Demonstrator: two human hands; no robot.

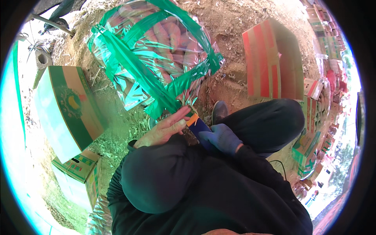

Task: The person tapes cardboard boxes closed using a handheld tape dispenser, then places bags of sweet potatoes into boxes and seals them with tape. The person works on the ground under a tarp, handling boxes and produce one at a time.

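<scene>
A large clear plastic bag with green bands (138, 63), filled with sweet potatoes (173, 38), lies on the ground before me. Its gathered end comes toward my hands. My right hand (221, 138), in a blue-grey knitted glove, grips a dark-blue tool (197, 129) with an orange end (192, 119). That orange end is close to the gathered plastic. Bare, my left hand (164, 127) is at the bag's near corner, beside the orange end. Its fingers stretch toward the plastic; whether they pinch it is hard to see.
Green-and-brown cardboard boxes (70, 105) stand at the left, one lower box (79, 167) nearer me. A red-striped cardboard box (261, 58) is on the right, open toward its side. Farther right are stacked cartons (308, 141). Straw and dry soil (223, 17) cover the ground.
</scene>
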